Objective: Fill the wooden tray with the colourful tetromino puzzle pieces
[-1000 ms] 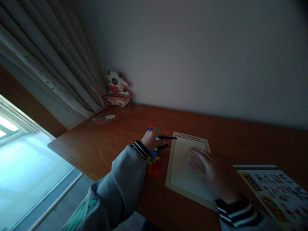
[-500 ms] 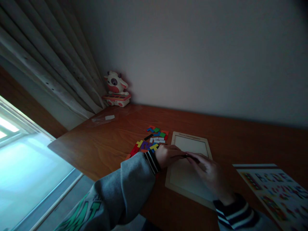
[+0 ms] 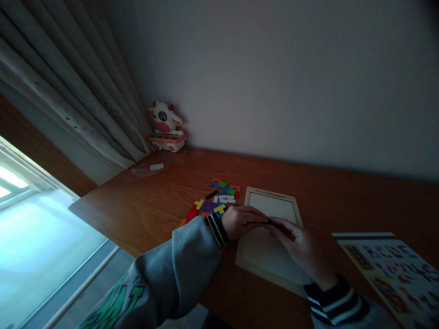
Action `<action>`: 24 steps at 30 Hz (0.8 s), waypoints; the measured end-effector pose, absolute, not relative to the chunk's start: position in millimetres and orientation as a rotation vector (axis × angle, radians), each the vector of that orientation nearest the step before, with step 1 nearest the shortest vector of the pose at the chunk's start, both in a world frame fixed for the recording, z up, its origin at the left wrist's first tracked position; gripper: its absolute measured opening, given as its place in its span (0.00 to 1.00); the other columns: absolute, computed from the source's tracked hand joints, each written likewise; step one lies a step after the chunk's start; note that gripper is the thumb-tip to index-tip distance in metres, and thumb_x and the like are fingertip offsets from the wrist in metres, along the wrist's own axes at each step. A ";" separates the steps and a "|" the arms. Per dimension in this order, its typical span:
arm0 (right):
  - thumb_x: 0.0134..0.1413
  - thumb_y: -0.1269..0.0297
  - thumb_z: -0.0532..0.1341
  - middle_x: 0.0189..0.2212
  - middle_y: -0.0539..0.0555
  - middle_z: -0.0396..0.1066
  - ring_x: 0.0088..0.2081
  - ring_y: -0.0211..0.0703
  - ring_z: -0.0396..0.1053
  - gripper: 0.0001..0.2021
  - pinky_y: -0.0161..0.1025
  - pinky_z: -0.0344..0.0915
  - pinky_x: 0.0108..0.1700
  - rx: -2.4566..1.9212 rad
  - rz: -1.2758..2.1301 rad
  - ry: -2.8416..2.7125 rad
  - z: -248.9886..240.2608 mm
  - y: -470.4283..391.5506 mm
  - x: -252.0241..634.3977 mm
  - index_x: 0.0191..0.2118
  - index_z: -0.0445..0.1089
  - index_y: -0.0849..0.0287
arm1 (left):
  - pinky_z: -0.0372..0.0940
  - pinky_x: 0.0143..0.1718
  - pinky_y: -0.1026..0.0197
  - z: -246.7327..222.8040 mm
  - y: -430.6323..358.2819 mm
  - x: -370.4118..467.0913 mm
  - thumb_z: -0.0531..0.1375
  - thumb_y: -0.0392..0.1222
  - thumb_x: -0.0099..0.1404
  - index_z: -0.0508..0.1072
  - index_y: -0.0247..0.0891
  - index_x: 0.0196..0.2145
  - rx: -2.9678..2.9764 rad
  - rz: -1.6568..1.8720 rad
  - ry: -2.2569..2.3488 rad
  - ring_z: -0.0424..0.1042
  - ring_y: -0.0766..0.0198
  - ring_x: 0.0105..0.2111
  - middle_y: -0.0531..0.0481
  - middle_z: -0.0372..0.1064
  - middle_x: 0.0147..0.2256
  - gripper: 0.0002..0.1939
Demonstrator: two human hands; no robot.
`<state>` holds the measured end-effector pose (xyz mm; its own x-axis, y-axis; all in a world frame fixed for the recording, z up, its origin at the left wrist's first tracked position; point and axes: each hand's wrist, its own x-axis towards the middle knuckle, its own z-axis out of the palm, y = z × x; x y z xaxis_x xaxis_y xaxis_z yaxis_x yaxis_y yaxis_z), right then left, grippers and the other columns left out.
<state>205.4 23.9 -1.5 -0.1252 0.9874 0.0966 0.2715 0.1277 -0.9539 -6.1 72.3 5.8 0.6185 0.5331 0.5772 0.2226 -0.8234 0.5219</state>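
Observation:
My left hand (image 3: 243, 221) and my right hand (image 3: 297, 240) meet at the fingertips over the wooden puzzle board (image 3: 270, 273). Both hands are closed around a thin dark puzzle piece (image 3: 268, 222), which my fingers mostly cover. The board has a pale bare inside and a raised rim with small lettering at its far edge. Just left of it lie loose flat puzzle pieces, among them a green piece (image 3: 232, 192), a black bar (image 3: 211, 194), a yellow piece (image 3: 199, 204) and several white pieces (image 3: 224, 199). My left forearm hides some of the pile.
A printed sheet (image 3: 387, 265) with colourful letters and figures lies on the right of the wooden table (image 3: 164, 196). A toy cow (image 3: 167, 128) with a keyboard stands at the back left near the curtain (image 3: 113, 100). Clear plastic with a white label (image 3: 157, 167) lies before it.
My fingers have shifted slightly on the dark piece, and less of it shows between them. Both hands stay in nearly the same place above the board.

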 end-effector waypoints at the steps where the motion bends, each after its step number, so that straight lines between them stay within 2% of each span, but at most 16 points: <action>1: 0.51 0.46 0.66 0.42 0.58 0.80 0.41 0.52 0.78 0.21 0.46 0.76 0.44 -1.272 1.046 -1.558 -2.3 24.0 205.8 0.44 0.78 0.56 | 0.72 0.47 0.63 5.6 72.2 -5.9 0.59 0.42 0.71 0.79 0.36 0.44 2.436 1.063 0.609 0.78 0.63 0.42 0.42 0.77 0.44 0.11; 4: 0.51 0.45 0.65 0.40 0.57 0.80 0.39 0.51 0.78 0.20 0.45 0.76 0.42 -1.307 0.993 -1.570 -2.6 24.1 206.8 0.42 0.78 0.55 | 0.72 0.46 0.64 5.4 72.0 -6.4 0.61 0.44 0.69 0.79 0.36 0.44 2.428 1.057 0.635 0.77 0.63 0.41 0.42 0.76 0.42 0.12; 8: 0.52 0.45 0.64 0.38 0.56 0.80 0.38 0.50 0.79 0.19 0.43 0.76 0.40 -1.337 0.937 -1.606 -0.5 23.5 207.6 0.41 0.78 0.54 | 0.71 0.45 0.64 5.8 72.7 -9.0 0.64 0.43 0.66 0.75 0.36 0.51 2.400 0.961 0.765 0.78 0.63 0.39 0.44 0.78 0.41 0.17; 14: 0.54 0.46 0.63 0.41 0.56 0.80 0.41 0.50 0.78 0.19 0.44 0.75 0.43 -1.366 0.909 -1.630 -4.1 24.9 212.3 0.43 0.77 0.55 | 0.69 0.36 0.67 7.6 75.2 -12.3 0.65 0.40 0.65 0.80 0.35 0.40 2.314 0.899 0.879 0.77 0.65 0.33 0.46 0.79 0.36 0.08; 18: 0.54 0.46 0.63 0.41 0.57 0.80 0.42 0.52 0.78 0.20 0.44 0.75 0.43 -1.361 0.906 -1.631 -6.1 26.5 213.8 0.43 0.77 0.56 | 0.69 0.36 0.67 12.1 75.7 -13.8 0.65 0.41 0.66 0.81 0.34 0.41 2.342 0.914 0.827 0.77 0.64 0.33 0.45 0.79 0.35 0.09; 24: 0.54 0.47 0.64 0.41 0.56 0.80 0.43 0.52 0.78 0.18 0.45 0.75 0.45 -1.309 0.975 -1.679 -3.3 25.3 211.1 0.43 0.78 0.54 | 0.69 0.36 0.67 13.6 75.5 -16.9 0.63 0.49 0.66 0.82 0.36 0.40 2.445 0.852 0.766 0.77 0.65 0.32 0.45 0.79 0.34 0.14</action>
